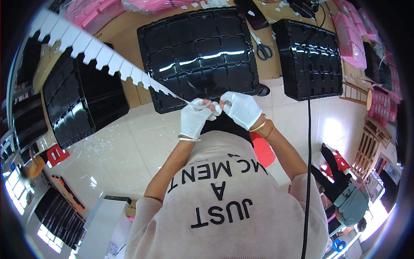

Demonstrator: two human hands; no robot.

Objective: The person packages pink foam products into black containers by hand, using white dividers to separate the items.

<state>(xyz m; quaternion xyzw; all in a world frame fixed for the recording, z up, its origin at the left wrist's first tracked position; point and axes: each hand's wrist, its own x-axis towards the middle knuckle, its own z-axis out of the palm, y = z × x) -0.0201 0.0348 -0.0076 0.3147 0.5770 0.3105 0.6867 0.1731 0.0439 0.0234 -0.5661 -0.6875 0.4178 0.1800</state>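
A long white strip with a notched, saw-toothed edge [92,46] slants from the upper left down to my hands. My left hand [192,120], in a white glove with bare fingertips, is closed around its narrow lower end. Close beside it, my right hand [242,109], gloved the same way, is pinched shut. Its fingertips meet those of the left hand at a small white bit, too small to make out. Both hands are in front of my body, at the near edge of a stack of black plastic trays [200,43] with moulded compartments.
More black tray stacks stand at left [69,101] and right [308,60]. Dark-handled scissors [264,52] and a phone [252,14] lie on the cardboard-covered table. A black cable [308,172] hangs down at my right. Another person [351,203] is at the lower right.
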